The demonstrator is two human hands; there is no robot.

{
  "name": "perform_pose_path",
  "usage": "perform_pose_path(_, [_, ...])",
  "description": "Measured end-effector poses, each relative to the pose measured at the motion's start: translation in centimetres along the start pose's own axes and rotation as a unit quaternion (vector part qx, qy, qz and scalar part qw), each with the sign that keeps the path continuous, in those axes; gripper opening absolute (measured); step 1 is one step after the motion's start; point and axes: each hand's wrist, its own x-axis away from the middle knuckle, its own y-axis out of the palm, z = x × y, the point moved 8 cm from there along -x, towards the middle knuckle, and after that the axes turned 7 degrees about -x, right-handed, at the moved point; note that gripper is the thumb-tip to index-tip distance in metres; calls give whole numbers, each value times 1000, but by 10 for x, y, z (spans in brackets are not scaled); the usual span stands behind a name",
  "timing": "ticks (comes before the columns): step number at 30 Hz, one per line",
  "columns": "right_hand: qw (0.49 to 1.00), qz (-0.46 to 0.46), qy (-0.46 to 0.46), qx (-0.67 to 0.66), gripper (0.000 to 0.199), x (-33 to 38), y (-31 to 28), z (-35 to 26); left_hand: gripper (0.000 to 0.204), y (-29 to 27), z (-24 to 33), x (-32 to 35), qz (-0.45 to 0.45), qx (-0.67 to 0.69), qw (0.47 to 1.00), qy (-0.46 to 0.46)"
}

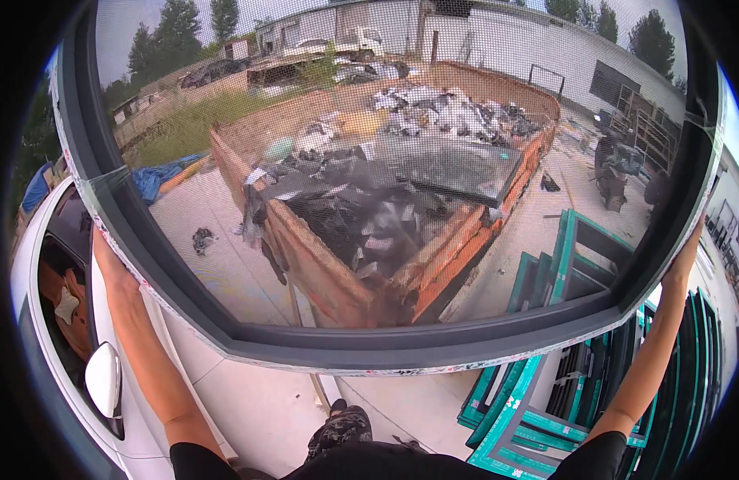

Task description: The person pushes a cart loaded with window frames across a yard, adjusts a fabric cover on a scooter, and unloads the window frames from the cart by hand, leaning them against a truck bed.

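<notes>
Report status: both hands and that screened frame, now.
Left hand and right hand each grip a side of the large dark-grey framed mesh window screen, held up. White car close at left, stacked green frames at right.

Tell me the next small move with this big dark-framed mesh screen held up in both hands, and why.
Probably carry it a short step forward toward the orange metal skip. The left hand and right hand grip opposite side edges of the dark grey framed mesh screen, raised in front of the person, and the skip filled with scrap lies straight ahead, seen through the mesh. A white car stands close on the left.
</notes>
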Motion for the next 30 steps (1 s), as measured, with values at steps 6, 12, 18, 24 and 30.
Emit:
perform_pose_path(6, [996,-50,15,69,75,10,60,-7,36,-9,-88,-46,7,0,994,-114])
perform_pose_path(12, [978,-76,-27,194,78,10,104,-22,32,-14,-193,-62,-8,27,969,-245])
perform_pose_path(18, [953,-89,2,289,78,18,148,-21,37,-15,-241,-51,30,-12,955,-296])
perform_pose_path(24, [905,-168,61,387,78,9,170,24,33,-25,-290,-40,17,-2,939,-344])
perform_pose_path(30, [870,-286,163,367,86,2,189,98,38,-60,-328,-45,10,-53,924,-378])
